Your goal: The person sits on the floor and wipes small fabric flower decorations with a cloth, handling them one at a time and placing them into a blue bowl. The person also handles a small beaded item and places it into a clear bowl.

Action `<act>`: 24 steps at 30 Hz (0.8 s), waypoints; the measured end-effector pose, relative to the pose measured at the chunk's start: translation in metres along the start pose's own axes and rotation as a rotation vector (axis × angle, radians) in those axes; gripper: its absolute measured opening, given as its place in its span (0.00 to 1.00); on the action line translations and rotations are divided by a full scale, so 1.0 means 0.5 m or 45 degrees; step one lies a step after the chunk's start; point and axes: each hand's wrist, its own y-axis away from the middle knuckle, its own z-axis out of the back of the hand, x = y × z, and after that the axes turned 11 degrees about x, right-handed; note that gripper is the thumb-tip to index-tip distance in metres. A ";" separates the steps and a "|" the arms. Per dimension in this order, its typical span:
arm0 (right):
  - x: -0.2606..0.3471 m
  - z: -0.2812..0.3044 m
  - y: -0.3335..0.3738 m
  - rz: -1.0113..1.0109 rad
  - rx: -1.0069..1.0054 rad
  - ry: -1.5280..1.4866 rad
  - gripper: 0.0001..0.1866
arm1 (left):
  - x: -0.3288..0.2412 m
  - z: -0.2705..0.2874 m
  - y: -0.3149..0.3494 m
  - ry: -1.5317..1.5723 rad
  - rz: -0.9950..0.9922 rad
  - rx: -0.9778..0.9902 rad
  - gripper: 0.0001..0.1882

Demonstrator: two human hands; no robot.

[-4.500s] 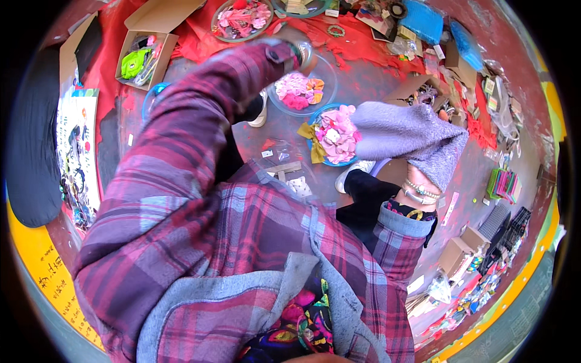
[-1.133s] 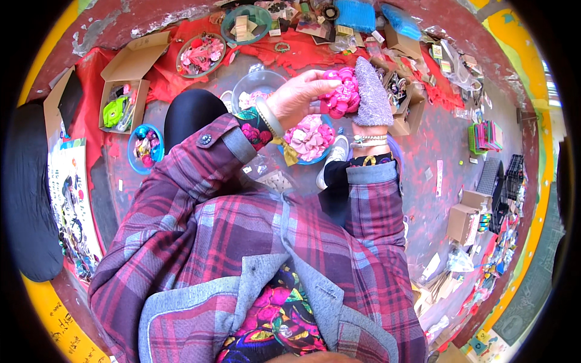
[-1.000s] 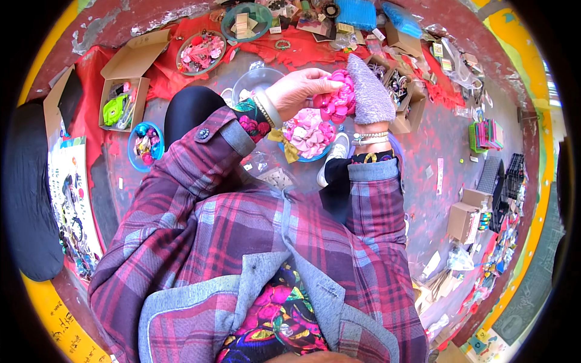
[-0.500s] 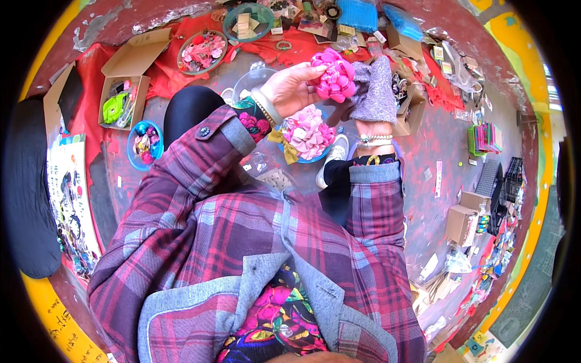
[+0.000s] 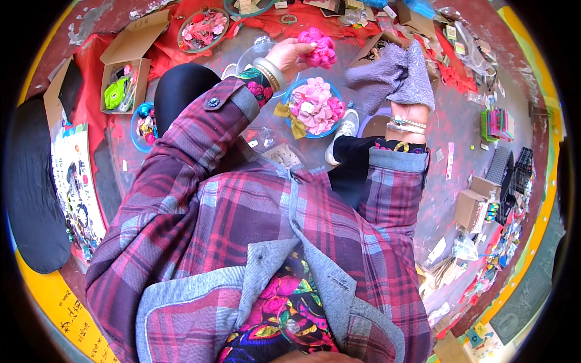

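A bright pink fabric flower (image 5: 317,48) is pinched between the thumb and fingers of my left hand (image 5: 287,55), above a clear plastic bowl (image 5: 245,59). My right hand (image 5: 410,112) grips a greyish-purple cloth (image 5: 407,78), whose folds cover most of the fingers; its left end is blurred. A gap separates cloth and flower. Below and between the two hands stands a blue bowl (image 5: 341,97) heaped with pale pink fabric flowers (image 5: 316,107) and an olive ribbon piece (image 5: 296,124).
A purple basin (image 5: 370,120) sits beside my shoe (image 5: 345,134). To the left are an open cardboard box (image 5: 109,66) and a small blue bowl (image 5: 134,134) of hair ornaments. Red cloth (image 5: 339,23) with boxes and packets lies along the far wall. Several small cartons (image 5: 471,209) stand right.
The flower and the cloth, close together before, have come apart. My left hand has moved away and left with the flower, while my right hand has swung right with the cloth.
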 end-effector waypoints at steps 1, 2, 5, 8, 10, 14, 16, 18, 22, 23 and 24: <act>-0.006 0.010 -0.004 -0.006 -0.013 -0.010 0.17 | 0.015 0.023 -0.005 -0.067 0.026 -0.090 0.13; -0.004 0.017 -0.005 -0.037 -0.006 -0.065 0.18 | 0.029 0.041 -0.008 -0.126 0.057 -0.173 0.13; 0.030 0.001 0.007 0.088 -0.203 -0.098 0.18 | 0.087 0.095 -0.017 -0.163 0.186 -0.223 0.14; 0.067 0.011 0.029 0.126 -0.179 -0.117 0.19 | 0.186 0.214 -0.057 -0.432 0.360 -0.215 0.14; 0.082 0.035 0.038 0.100 -0.113 -0.187 0.19 | 0.228 0.222 -0.076 -0.830 0.496 -0.306 0.15; 0.088 0.057 0.035 -0.027 -0.165 -0.223 0.18 | 0.281 0.221 -0.118 -1.577 0.586 -0.174 0.25; 0.084 0.026 0.039 0.013 -0.210 -0.152 0.18 | 0.307 0.213 -0.144 -1.678 0.552 -0.065 0.24; 0.076 0.022 0.039 0.038 -0.233 -0.092 0.19 | 0.326 0.198 -0.166 -1.798 0.538 0.040 0.22; 0.066 0.007 0.025 -0.002 -0.307 0.040 0.20 | 0.368 0.221 -0.190 -2.020 0.489 0.038 0.20; 0.065 0.010 0.025 -0.012 -0.319 0.004 0.20 | 0.371 0.216 -0.187 -2.039 0.370 0.036 0.20; 0.066 0.011 0.024 -0.036 -0.350 0.012 0.21 | 0.372 0.212 -0.181 -2.054 0.250 0.030 0.21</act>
